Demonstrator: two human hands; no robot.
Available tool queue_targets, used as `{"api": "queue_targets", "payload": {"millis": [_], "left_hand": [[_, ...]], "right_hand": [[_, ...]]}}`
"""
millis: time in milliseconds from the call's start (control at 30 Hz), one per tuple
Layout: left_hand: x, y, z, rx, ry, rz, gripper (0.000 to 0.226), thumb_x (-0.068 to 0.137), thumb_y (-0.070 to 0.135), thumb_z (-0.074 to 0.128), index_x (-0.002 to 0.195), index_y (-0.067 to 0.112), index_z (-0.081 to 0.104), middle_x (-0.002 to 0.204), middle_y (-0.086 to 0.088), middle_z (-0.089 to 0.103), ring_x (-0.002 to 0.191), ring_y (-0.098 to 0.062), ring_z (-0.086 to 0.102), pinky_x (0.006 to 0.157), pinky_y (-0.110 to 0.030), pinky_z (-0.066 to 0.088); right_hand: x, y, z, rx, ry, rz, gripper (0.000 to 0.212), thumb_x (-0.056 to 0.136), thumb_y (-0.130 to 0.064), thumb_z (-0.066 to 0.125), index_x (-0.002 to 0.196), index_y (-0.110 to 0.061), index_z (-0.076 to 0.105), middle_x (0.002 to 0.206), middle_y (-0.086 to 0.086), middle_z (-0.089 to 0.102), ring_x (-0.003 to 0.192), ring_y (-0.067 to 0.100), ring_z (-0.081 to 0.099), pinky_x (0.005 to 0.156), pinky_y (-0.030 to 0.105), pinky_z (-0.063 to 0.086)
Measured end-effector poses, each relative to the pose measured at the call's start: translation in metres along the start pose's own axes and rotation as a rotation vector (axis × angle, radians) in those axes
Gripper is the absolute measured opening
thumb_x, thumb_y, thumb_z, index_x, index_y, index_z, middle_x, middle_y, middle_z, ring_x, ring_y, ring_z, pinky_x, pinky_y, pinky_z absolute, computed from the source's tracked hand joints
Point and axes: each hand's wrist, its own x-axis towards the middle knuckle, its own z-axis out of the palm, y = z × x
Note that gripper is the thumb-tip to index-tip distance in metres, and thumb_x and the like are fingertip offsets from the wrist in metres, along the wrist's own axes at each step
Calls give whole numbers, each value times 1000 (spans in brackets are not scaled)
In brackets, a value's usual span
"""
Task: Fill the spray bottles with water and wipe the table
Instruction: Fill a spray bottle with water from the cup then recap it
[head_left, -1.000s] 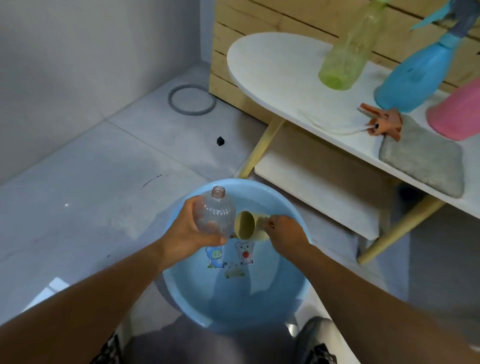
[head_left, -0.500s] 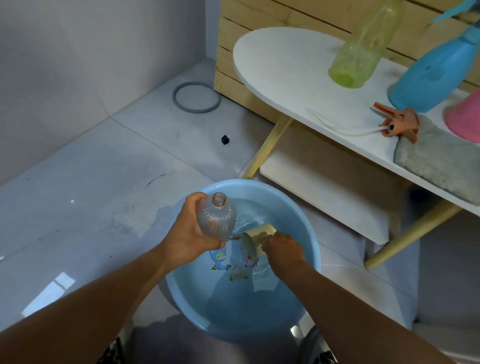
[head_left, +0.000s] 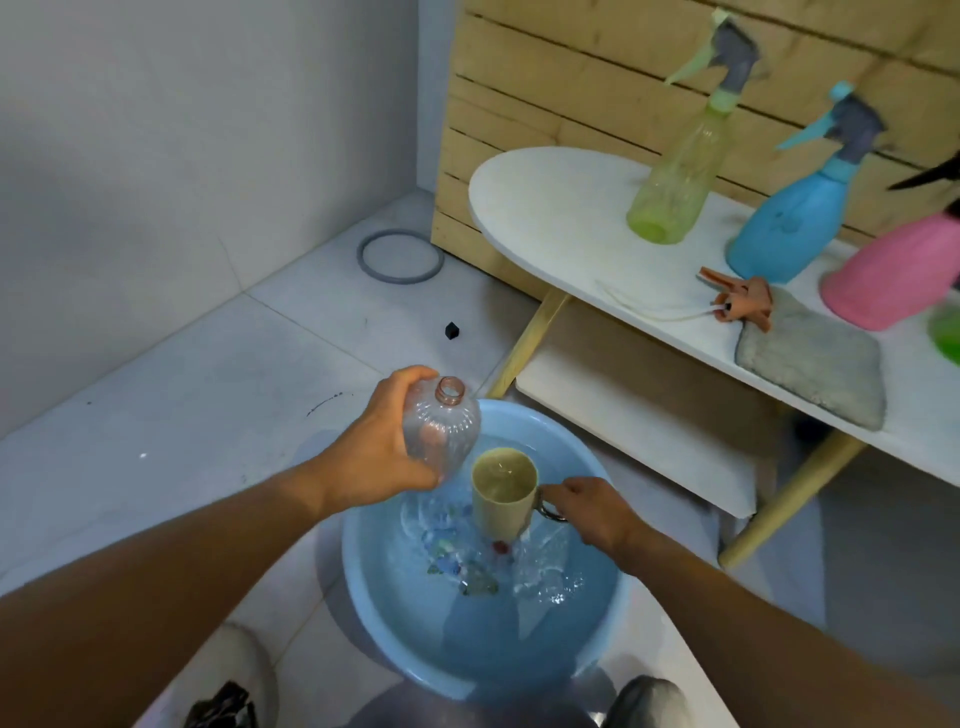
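The white surface (head_left: 550, 218) carries green (head_left: 675, 192), blue (head_left: 795, 228) and pink bottles (head_left: 893, 280), an orange sprayer head (head_left: 743, 301) and a grey cloth (head_left: 810, 364); the floor (head_left: 208, 395) carries a blue basin (head_left: 384, 613).

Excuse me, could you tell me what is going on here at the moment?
A person is filling a spray bottle from a blue basin of water on the floor. The left hand grips an uncapped clear bottle; the right hand holds a mug of water by its handle. The bottle's sprayer head and a grey cloth lie on the white table.

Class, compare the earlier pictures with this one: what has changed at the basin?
The right hand has lifted the cup out of the basin, upright and full; earlier it was tipped in the water. The left hand still grips the uncapped clear bottle.
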Motion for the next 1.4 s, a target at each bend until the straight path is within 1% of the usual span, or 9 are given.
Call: {"api": "queue_targets", "payload": {"millis": [100, 300, 367, 567, 733, 833, 1000, 1200, 1400], "left_hand": [[5, 29, -26, 27, -18, 53, 108, 57, 18, 95, 140, 43, 31, 138, 9, 45, 124, -8, 52, 95, -17, 48], [7, 77, -64, 30, -36, 94, 108, 59, 18, 100, 136, 43, 29, 134, 27, 42, 119, 18, 46, 85, 1, 41], [5, 89, -70, 40, -48, 99, 109, 60, 18, 100, 138, 41, 28, 136, 26, 42, 124, 13, 45, 87, 0, 40], [-1, 108, -69, 59, -68, 131, 115, 54, 25, 96, 144, 43, 27, 142, 18, 43, 129, 7, 46, 91, -2, 42], [0, 108, -50, 134, -50, 126, 111, 50, 32, 96, 137, 49, 30, 140, 5, 38, 129, -11, 47, 107, -31, 49], [6, 104, -44, 119, -89, 125, 109, 50, 32, 98, 134, 50, 30, 138, 8, 42, 127, -10, 49, 104, -31, 51], [17, 99, -39, 128, -107, 146, 109, 54, 24, 97, 138, 47, 31, 131, 18, 50, 120, -5, 55, 87, -12, 51], [24, 101, -39, 147, -46, 137, 109, 55, 23, 96, 139, 44, 29, 129, 15, 49, 116, -5, 55, 86, -16, 51], [24, 96, -37, 186, -39, 129, 108, 55, 23, 96, 138, 42, 29, 131, 12, 45, 117, -9, 54, 88, -21, 52]], "right_hand": [[-20, -34, -28, 45, 5, -75, 31, 82, -42, 69, 67, -22, 51, 61, -4, 41, 53, 12, 35, 49, 24, 30], [-68, -102, -87, 20, 51, -192, 35, 71, -52, 67, 74, -18, 63, 68, 0, 45, 64, 14, 39, 49, 23, 30], [-84, -123, -104, 10, 85, -226, 38, 60, -59, 64, 75, -24, 61, 69, -1, 43, 67, 14, 38, 53, 25, 31], [-109, -164, -140, -47, 191, -302, 43, 60, -65, 64, 74, -26, 53, 67, -1, 44, 64, 14, 39, 53, 26, 33], [-108, -171, -151, -12, 309, -362, 44, 76, -48, 70, 53, -25, 41, 51, -9, 34, 45, 9, 32, 52, 26, 33], [-105, -170, -152, -15, 342, -376, 45, 76, -47, 71, 55, -23, 39, 55, -5, 33, 49, 13, 28, 58, 30, 26], [-97, -168, -155, -70, 392, -382, 45, 75, -51, 71, 47, -24, 48, 46, -12, 37, 41, 5, 31, 55, 28, 29], [-90, -172, -153, -120, 431, -386, 41, 76, -51, 72, 54, -22, 53, 47, -12, 44, 42, 4, 39, 56, 28, 35], [-90, -178, -149, -172, 448, -373, 40, 65, -64, 63, 61, -24, 60, 55, -6, 49, 65, 16, 48, 76, 38, 41]]}}
